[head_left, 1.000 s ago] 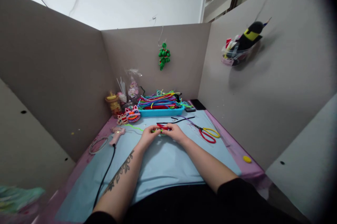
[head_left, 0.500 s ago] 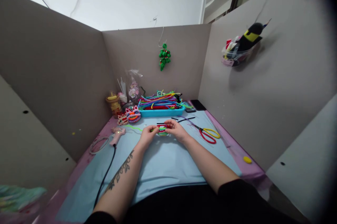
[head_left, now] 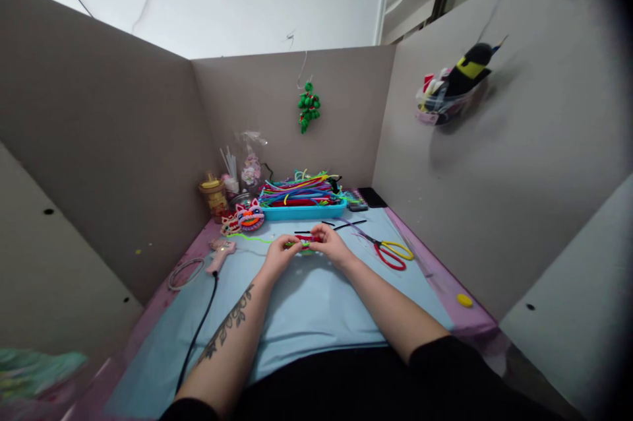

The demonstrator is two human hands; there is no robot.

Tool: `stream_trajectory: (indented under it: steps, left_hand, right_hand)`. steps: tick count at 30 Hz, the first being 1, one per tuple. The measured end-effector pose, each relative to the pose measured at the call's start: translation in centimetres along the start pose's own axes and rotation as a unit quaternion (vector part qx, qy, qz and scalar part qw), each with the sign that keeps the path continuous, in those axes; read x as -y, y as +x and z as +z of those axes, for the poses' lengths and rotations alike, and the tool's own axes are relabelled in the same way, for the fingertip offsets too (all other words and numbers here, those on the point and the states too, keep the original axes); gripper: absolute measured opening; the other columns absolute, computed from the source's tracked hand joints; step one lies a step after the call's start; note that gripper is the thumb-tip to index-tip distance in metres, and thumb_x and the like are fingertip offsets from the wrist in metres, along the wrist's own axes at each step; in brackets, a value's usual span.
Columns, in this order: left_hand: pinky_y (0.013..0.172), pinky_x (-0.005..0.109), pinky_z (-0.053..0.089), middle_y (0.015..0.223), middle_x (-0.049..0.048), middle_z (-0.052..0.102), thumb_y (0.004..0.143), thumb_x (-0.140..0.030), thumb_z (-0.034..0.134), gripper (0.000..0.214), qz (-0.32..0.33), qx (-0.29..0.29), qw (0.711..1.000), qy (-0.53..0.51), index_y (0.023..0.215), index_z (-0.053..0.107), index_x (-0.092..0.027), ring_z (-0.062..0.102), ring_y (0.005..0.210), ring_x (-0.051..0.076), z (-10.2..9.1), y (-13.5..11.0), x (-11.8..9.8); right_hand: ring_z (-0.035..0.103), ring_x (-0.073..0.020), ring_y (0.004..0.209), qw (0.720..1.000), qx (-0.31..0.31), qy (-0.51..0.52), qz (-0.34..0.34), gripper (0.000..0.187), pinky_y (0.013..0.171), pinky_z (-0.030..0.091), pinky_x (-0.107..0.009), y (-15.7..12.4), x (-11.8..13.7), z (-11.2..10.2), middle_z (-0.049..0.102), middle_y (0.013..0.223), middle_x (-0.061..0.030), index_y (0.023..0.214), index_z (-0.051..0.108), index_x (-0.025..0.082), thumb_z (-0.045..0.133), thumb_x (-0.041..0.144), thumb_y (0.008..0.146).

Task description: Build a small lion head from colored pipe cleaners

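Between my two hands is a small red and green pipe cleaner craft [head_left: 307, 240], held just above the blue cloth and partly hidden by fingers. My left hand [head_left: 281, 255] pinches its left end, where a bright green pipe cleaner [head_left: 251, 237] trails off to the left. On the other side, the thumb and fingers of my right hand [head_left: 330, 247] close on the right end. Black pipe cleaner pieces [head_left: 352, 224] lie just beyond. To the right rest scissors [head_left: 390, 253] with one red and one yellow handle.
A blue tray [head_left: 304, 212] heaped with coloured pipe cleaners stands at the back. Left of it are animal-face crafts [head_left: 250, 216] and a lidded cup [head_left: 214, 198]. A pink glue gun [head_left: 221, 255] with a black cord lies left. Grey panels enclose the table; a yellow disc [head_left: 464, 301] sits right.
My left hand has shifted slightly right, its fingers nearer the right hand, and the trailing green strand moved with it. The craft has turned a little. The right hand stays nearly still.
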State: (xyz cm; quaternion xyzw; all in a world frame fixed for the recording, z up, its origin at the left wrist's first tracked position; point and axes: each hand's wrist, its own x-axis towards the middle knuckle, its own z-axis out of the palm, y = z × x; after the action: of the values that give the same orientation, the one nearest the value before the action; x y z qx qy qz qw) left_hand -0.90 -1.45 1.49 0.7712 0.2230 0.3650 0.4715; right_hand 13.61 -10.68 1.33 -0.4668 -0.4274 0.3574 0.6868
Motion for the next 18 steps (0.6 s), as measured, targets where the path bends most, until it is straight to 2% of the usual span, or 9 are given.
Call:
stream_trajectory:
  steps: [4,7,10,13,15,18]
  left_hand:
    - [0.069,0.027,0.041,0.072,0.0037,0.063,0.068,-0.036,0.066,0.021,-0.002,0.005,1.0,-0.012,0.068,0.066,-0.015,0.056,0.072,0.016,-0.1,0.1,0.2]
    - [0.069,0.026,0.041,0.074,0.0041,0.063,0.066,-0.036,0.068,0.021,0.009,0.009,1.0,-0.018,0.068,0.067,-0.015,0.055,0.072,0.016,-0.3,0.1,0.0]
    - [0.066,0.025,0.042,0.079,0.0042,0.064,0.063,-0.036,0.071,0.028,-0.003,0.005,0.999,-0.04,0.082,0.068,-0.015,0.055,0.069,0.014,-0.6,-0.1,-0.5]
    - [0.055,0.022,0.039,0.071,0.0009,0.062,0.062,-0.039,0.071,0.042,-0.037,-0.019,0.997,-0.07,0.097,0.064,-0.016,0.051,0.055,0.01,-1.1,-0.2,-1.0]
    - [0.051,0.022,0.037,0.062,-0.0005,0.059,0.063,-0.041,0.07,0.039,-0.053,-0.025,0.996,-0.065,0.092,0.065,-0.015,0.05,0.052,0.01,-1.2,-0.3,-1.0]
    - [0.052,0.022,0.039,0.063,0.0031,0.061,0.066,-0.047,0.067,0.036,-0.097,0.032,0.994,-0.05,0.079,0.065,-0.013,0.056,0.059,0.014,-0.8,-0.2,-0.6]
  right_hand:
    - [0.052,-0.0097,0.054,0.999,0.027,0.02,0.02,0.045,0.057,0.038,-0.023,0.1,0.1,0.0,0.055,0.061,0.008,0.083,0.046,0.022,0.077,0.02,0.051]
    - [0.053,-0.01,0.054,0.999,0.02,0.021,0.025,0.046,0.058,0.039,-0.024,0.2,0.0,-0.2,0.058,0.062,0.0075,0.084,0.045,0.022,0.077,0.021,0.051]
    - [0.056,-0.0113,0.06,0.999,-0.013,0.024,0.018,0.044,0.062,0.041,-0.025,0.3,-0.3,-0.5,0.06,0.068,0.0053,0.086,0.048,0.022,0.076,0.022,0.052]
    - [0.056,-0.0117,0.065,0.998,-0.053,0.041,0.01,0.041,0.064,0.042,-0.025,0.6,-0.5,-1.2,0.06,0.072,0.004,0.086,0.05,0.021,0.075,0.024,0.054]
    - [0.054,-0.0104,0.062,0.995,-0.073,0.059,0.015,0.041,0.061,0.041,-0.024,0.7,-0.5,-1.7,0.059,0.072,0.0044,0.085,0.05,0.021,0.076,0.024,0.053]
    - [0.051,-0.0086,0.06,0.992,-0.069,0.098,0.024,0.041,0.057,0.039,-0.022,0.8,-0.3,-2.0,0.057,0.072,0.0053,0.084,0.051,0.021,0.077,0.024,0.052]
